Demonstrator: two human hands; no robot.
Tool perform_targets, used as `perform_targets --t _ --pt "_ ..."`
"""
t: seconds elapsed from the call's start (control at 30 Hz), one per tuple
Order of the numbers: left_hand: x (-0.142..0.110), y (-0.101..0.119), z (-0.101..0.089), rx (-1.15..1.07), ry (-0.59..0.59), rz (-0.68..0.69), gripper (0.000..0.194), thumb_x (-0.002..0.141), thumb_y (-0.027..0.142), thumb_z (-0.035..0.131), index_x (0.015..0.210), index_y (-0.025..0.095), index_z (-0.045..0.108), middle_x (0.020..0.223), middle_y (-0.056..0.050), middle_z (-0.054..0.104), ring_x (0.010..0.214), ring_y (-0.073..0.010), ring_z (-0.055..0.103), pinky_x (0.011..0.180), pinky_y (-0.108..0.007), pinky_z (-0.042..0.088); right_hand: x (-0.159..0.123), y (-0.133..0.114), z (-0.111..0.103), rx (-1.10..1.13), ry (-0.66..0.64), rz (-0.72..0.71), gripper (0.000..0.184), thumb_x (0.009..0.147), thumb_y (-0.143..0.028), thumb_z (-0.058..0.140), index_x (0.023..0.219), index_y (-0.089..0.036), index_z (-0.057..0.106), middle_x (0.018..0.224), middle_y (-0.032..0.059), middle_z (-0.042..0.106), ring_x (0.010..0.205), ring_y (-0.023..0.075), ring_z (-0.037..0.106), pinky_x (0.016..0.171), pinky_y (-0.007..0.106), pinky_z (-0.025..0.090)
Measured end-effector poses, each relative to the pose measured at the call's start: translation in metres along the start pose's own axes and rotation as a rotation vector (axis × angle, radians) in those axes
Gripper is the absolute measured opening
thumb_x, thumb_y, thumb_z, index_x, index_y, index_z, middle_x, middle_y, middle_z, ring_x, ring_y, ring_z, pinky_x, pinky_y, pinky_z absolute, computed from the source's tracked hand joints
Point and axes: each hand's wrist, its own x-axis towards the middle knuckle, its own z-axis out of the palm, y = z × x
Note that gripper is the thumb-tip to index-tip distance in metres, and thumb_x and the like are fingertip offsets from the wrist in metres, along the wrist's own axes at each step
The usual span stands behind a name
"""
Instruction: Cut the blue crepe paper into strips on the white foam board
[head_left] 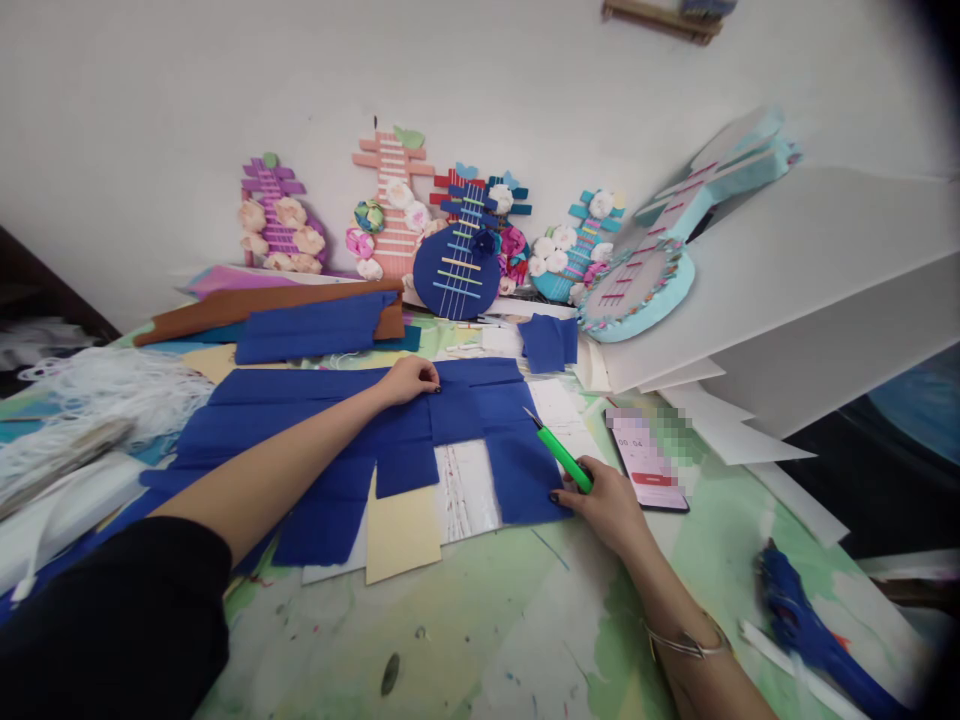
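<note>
My right hand (607,500) is closed around a green-handled craft knife (564,458). The blade points up and left, above a dark blue sheet piece (517,440), probably crepe paper. Further left, my left hand (409,381) rests on the blue sheets with its fingertips pinched together at the edge of a small blue piece (456,412). Longer blue strips (285,420) spread under my left forearm. Beneath the blue pieces lie a white, marked board (469,490) and a pale yellow card (403,535).
A phone (649,465) showing a timer lies right of my right hand. A blue glue gun (814,630) is at the lower right. White stringy material (112,400) is heaped left. Decorated paper instruments (456,270) lean against the wall, beside large white boards (787,270).
</note>
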Motion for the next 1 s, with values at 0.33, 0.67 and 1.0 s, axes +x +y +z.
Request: perform_targets --t 0.33,0.67,1.0 --pt "-0.021 0.029 -0.009 0.193 0.113 0.090 0.018 0.070 0.026 0.063 0.084 0.015 0.058 0.085 -0.007 0.063 0.080 -0.0209 0.057 0.074 -0.032 0.044 0.003 0.009 0.004 0.095 0.027 -0.027 0.020 0.070 -0.040 0.063 0.071 -0.021 0.056 0.071 0.0018 0.066 0.068 0.0208 0.060 0.061 0.028 0.037" --pt "-0.196 0.132 0.022 0.776 -0.275 0.418 0.041 0.080 0.047 0.059 0.092 0.008 0.065 0.088 -0.018 0.065 0.082 -0.0313 0.059 0.065 -0.041 0.049 0.001 0.006 0.005 0.191 0.206 -0.030 0.032 0.079 -0.050 0.051 0.080 -0.019 0.057 0.070 0.0015 0.060 0.066 0.0189 0.053 0.060 0.028 0.036" --pt "-0.232 0.126 0.044 0.952 -0.003 0.672 0.023 0.072 0.000 0.048 0.080 0.004 0.068 0.078 -0.020 0.069 0.062 -0.0237 0.062 0.048 -0.032 0.049 -0.002 0.002 0.006 0.348 0.223 -0.001 0.029 0.076 -0.047 0.060 0.071 -0.020 0.053 0.058 -0.0018 0.054 0.056 0.0148 0.048 0.055 0.027 0.035"
